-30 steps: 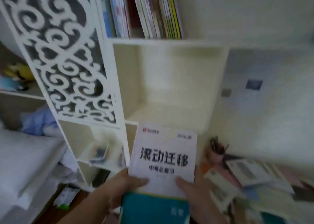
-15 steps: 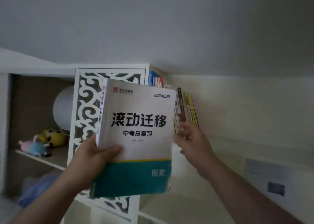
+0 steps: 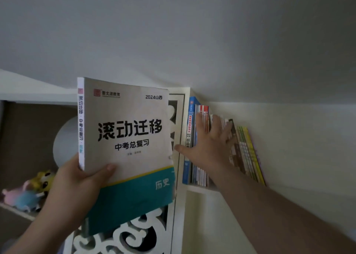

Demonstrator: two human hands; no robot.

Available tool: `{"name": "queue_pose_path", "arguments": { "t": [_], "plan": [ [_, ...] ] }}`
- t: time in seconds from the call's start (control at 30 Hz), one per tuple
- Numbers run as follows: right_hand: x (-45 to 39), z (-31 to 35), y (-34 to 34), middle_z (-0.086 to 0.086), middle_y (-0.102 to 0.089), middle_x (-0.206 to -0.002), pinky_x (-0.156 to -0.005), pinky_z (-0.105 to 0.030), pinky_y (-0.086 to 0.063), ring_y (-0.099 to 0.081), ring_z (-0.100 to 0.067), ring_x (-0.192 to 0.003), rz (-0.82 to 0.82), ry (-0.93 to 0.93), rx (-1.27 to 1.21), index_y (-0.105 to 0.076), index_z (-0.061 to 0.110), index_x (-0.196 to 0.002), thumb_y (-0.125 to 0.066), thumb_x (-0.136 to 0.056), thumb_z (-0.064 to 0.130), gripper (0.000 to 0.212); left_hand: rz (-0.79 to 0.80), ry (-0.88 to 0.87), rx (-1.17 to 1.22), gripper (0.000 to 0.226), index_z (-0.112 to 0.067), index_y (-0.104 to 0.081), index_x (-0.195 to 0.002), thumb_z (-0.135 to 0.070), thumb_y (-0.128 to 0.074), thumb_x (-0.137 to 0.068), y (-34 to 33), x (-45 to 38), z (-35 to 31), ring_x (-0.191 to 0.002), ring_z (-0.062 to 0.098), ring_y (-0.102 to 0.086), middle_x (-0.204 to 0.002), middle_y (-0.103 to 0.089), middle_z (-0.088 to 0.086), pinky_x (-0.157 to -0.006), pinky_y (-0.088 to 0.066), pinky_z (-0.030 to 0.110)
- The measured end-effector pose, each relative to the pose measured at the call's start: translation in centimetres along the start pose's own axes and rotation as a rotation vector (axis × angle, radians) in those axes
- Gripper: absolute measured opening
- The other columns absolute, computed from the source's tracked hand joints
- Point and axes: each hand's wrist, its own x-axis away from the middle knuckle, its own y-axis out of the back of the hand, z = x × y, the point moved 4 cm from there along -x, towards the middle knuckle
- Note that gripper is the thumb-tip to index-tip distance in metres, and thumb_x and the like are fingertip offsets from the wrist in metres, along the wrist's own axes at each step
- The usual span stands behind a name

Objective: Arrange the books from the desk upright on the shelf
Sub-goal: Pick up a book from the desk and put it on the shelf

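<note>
Left hand (image 3: 77, 184): grips the book (image 3: 127, 149) by its lower spine corner, thumb across the cover, upright at centre left of the frame.
Right hand (image 3: 210, 147): fingers spread flat against the row (image 3: 200, 143) of shelved books, holding nothing.
Change: half a second ago it was only reaching their lower edges; now it presses higher up (apparently parting them).
Meaning: a gap is being made; the book is not yet on the shelf (image 3: 200, 187).
Lower left: plush toys (image 3: 28, 192).

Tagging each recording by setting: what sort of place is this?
Probably a student's bedroom or study at home: a white bookshelf with upright study books, plush toys in a cubby, and a history exam-review workbook in hand.
</note>
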Motion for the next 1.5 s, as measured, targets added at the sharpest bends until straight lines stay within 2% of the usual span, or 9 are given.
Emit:
{"name": "queue_pose_path", "arguments": {
  "t": [0.23,0.3,0.37,0.5,0.73,0.87,1.07,1.27,1.5],
  "plan": [
    [-0.6,-0.9,-1.2,-0.003,0.018,-0.171,-0.117,-0.076,0.011,0.027,-0.049,-0.152,-0.078,0.051,-0.004,0.023,0.053,-0.156,-0.072,-0.071,0.082,0.131,0.058,0.028,0.038,0.02,-0.03,-0.069,-0.098,-0.017,-0.08,-0.087,-1.8,-1.8,0.2,-0.096,0.028,-0.071,-0.09,-0.077,-0.007,-0.088,-0.057,0.053],
    [-0.2,-2.1,-0.6,-0.003,0.013,-0.171,-0.119,-0.075,0.006,0.022,-0.048,-0.154,-0.121,0.086,0.035,0.017,0.054,-0.158,-0.073,-0.076,0.074,0.123,0.083,0.01,0.061,0.022,-0.03,-0.066,-0.102,-0.015,-0.077,-0.09,-2.7,-1.7,-0.1,-0.097,0.024,-0.069,-0.098,-0.075,-0.005,-0.084,-0.056,0.045],
    [0.3,-3.2,-0.5,-0.006,0.009,-0.171,-0.12,-0.077,-0.001,0.018,-0.051,-0.154,-0.149,0.113,0.099,0.007,0.056,-0.159,-0.073,-0.082,0.059,0.111,0.089,-0.022,0.089,0.024,-0.031,-0.065,-0.106,-0.015,-0.075,-0.092,-3.6,-1.4,-0.6,-0.097,0.018,-0.067,-0.102,-0.071,-0.009,-0.078,-0.052,0.035],
    [0.9,-5.2,-0.4,-0.01,0.006,-0.17,-0.119,-0.078,-0.004,0.017,-0.054,-0.153,-0.136,0.134,0.18,-0.033,0.054,-0.152,-0.066,-0.087,0.051,0.073,0.059,-0.051,0.097,0.033,-0.04,-0.063,-0.117,-0.017,-0.073,-0.094,-6.2,0.3,-0.7,-0.105,0.016,-0.065,-0.111,-0.071,-0.014,-0.092,-0.053,0.045],
    [1.4,-6.2,0.4,-0.005,0.009,-0.173,-0.12,-0.075,0.001,0.019,-0.049,-0.155,-0.125,0.191,0.103,-0.045,0.053,-0.143,-0.043,-0.085,0.067,0.06,0.019,-0.165,0.122,0.049,-0.048,-0.054,-0.122,-0.008,-0.066,-0.097,-13.7,4.5,-0.5,-0.101,-0.011,-0.06,-0.109,-0.065,-0.031,-0.079,-0.05,0.023],
    [1.4,-6.3,0.3,-0.003,0.019,-0.173,-0.12,-0.075,0.005,0.031,-0.048,-0.152,-0.108,0.189,0.071,-0.023,0.059,-0.153,-0.037,-0.088,0.084,0.071,0.135,-0.299,-0.023,0.064,-0.057,-0.046,-0.136,-0.006,-0.059,-0.099,-17.7,5.9,-2.1,-0.112,-0.025,-0.05,-0.115,-0.055,-0.049,-0.084,-0.048,0.005],
    [1.6,-6.1,-0.6,-0.008,0.02,-0.172,-0.117,-0.079,0.006,0.032,-0.052,-0.15,-0.111,0.184,0.111,-0.014,0.055,-0.157,-0.055,-0.091,0.067,0.078,0.183,-0.347,-0.02,0.09,-0.076,-0.028,-0.136,0.004,-0.048,-0.097,-20.9,6.1,-3.8,-0.137,-0.015,-0.038,-0.143,-0.046,-0.039,-0.117,-0.041,0.025],
    [1.9,-6.6,-1.8,-0.007,0.018,-0.174,-0.119,-0.076,0.008,0.027,-0.05,-0.153,-0.146,0.208,0.119,-0.015,0.059,-0.156,-0.052,-0.091,0.071,0.075,0.159,-0.412,-0.056,0.116,-0.074,-0.01,-0.147,0.02,-0.043,-0.088,-21.6,6.7,-2.5,-0.147,-0.017,-0.019,-0.152,-0.024,-0.048,-0.125,-0.033,0.036],
    [1.9,-6.9,-2.5,-0.01,0.012,-0.174,-0.118,-0.078,0.003,0.024,-0.051,-0.153,-0.169,0.236,0.127,-0.03,0.054,-0.153,-0.056,-0.089,0.064,0.07,0.246,-0.344,-0.031,0.11,-0.057,-0.013,-0.157,0.018,-0.045,-0.083,-23.4,2.6,-3.8,-0.153,0.004,-0.025,-0.163,-0.03,-0.022,-0.122,-0.038,0.044]
  ]
}}
